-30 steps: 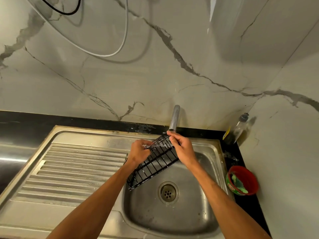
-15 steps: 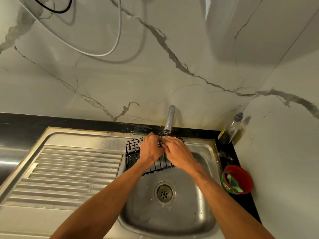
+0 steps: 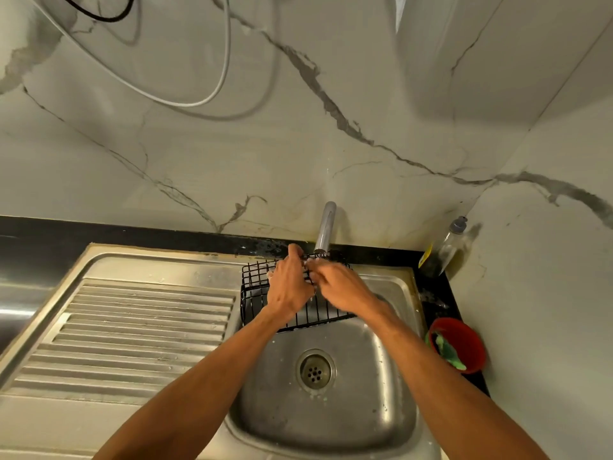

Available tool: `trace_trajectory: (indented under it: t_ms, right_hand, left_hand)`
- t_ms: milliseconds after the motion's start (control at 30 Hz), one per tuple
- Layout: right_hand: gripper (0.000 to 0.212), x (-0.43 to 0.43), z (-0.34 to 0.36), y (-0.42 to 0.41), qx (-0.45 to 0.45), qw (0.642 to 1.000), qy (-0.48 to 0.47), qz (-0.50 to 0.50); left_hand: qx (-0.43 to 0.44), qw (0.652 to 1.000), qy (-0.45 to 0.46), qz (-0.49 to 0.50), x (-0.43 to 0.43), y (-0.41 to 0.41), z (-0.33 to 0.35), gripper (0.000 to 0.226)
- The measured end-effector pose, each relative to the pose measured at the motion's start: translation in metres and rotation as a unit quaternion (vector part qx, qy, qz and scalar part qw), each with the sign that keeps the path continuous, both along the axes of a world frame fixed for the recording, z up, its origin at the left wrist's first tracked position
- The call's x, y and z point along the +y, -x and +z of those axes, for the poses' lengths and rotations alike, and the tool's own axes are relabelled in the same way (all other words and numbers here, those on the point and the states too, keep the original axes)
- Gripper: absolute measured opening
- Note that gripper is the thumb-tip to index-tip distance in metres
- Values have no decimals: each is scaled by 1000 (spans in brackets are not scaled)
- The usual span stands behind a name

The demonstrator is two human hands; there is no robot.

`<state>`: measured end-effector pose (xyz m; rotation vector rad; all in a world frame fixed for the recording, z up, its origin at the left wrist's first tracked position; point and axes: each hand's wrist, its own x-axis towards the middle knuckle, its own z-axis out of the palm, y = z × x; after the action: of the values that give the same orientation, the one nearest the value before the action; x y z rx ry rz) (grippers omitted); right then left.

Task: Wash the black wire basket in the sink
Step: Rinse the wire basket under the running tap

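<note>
One black wire basket [image 3: 265, 287] under the tap [image 3: 325, 227], in the sink [image 3: 331, 410].
Left hand [image 3: 290, 285] and right hand [image 3: 341, 288] both on its wires; grip unclear.

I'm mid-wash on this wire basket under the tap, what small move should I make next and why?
Probably rub along the wires near the spout. Both hands, left and right, already rest on the black wire basket at the back of the sink, right under the tap.
</note>
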<state>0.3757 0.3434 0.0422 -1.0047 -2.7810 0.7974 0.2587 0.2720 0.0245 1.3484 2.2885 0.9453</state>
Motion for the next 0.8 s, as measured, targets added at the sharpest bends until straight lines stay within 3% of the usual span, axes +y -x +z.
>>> trace_trajectory:
  t_ms: [67,300,400,467,600,800]
  right_hand:
    - [33,7,5,9,-4,999,3,-38]
    - [34,13,4,28,-51,999,12,-2]
    - [38,12,3,31,-77,995,32,60]
    - [39,16,3,33,-80,995,33,38]
    - [47,10,0,32,-78,993,68,61]
    - [52,4,-2,28,-74,994,41,62]
  left_hand:
    - [-11,1000,-6,0,-2,1,3,73]
    - [-31,996,-62,-54,-12,7,10,108]
    - [-33,993,-83,-78,-14,12,7,115]
    - [-38,992,-80,-88,-16,17,8,122]
    - [-45,988,-70,-127,-18,25,14,126]
    - [-36,988,-69,-136,-20,34,14,125]
